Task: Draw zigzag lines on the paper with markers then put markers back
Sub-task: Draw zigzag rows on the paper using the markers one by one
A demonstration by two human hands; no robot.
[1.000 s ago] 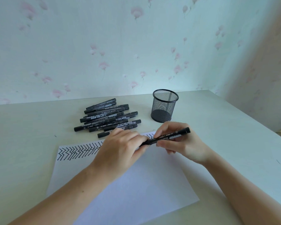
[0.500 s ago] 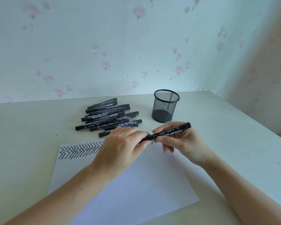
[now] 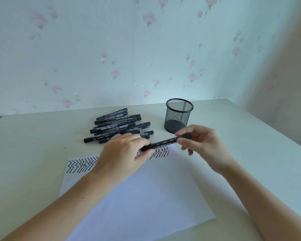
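Observation:
A black marker [image 3: 165,142] lies level in the air above the top edge of the white paper [image 3: 142,197]. My left hand [image 3: 122,153] grips its left end, and my right hand [image 3: 201,145] pinches its right end between thumb and fingers. A row of black zigzag lines [image 3: 80,164] runs along the paper's top edge, partly hidden under my left hand and visible again below the marker. Whether the cap is on is hidden by my fingers.
A pile of several black markers [image 3: 118,127] lies on the pale table [image 3: 33,145] behind the paper. A black mesh pen cup [image 3: 179,115] stands to the right of the pile, just behind my right hand. The wall is close behind.
Both hands have lifted the marker slightly and my right hand has slid along it toward its right end. More of the zigzag row shows under the marker.

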